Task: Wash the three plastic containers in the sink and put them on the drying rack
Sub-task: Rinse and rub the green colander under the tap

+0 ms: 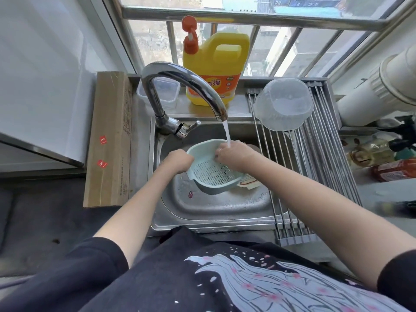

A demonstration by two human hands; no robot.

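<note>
The left hand (180,161) grips the rim of a pale green basket (213,172) at its 9 o'clock side, fingers curled tight on the edge. The right hand (234,154) holds the rim at 3 o'clock, its fingers curled over the edge and down inside. Both hands tip the basket toward the person, most likely so the water can run in and out through the little holes. The basket is in the middle of the sink (213,206), held up off the bottom. Water (227,134) falls from the tap (180,79) and lands on the right hand at the basket's 1 o'clock edge.

Under the basket, at 4 o'clock, a pale tub (248,182) with a printed label lies in the sink. It looks like it is waiting for its wash. A clear bowl (283,104) sits upside down on the rack (315,167) at 2 o'clock from the sink, so the drops can run off. So I think one is done, one is being washed, and one is left.

The sink is shiny steel and wet. A yellow soap jug (213,68) stands on the ledge at 12 o'clock, by a barred window (247,19). A clear box (166,93) sits behind the tap at 11 o'clock. A long brown carton (108,140) lies at 9 o'clock. Bottles and packets (382,161) sit on the bench at 3 o'clock.
</note>
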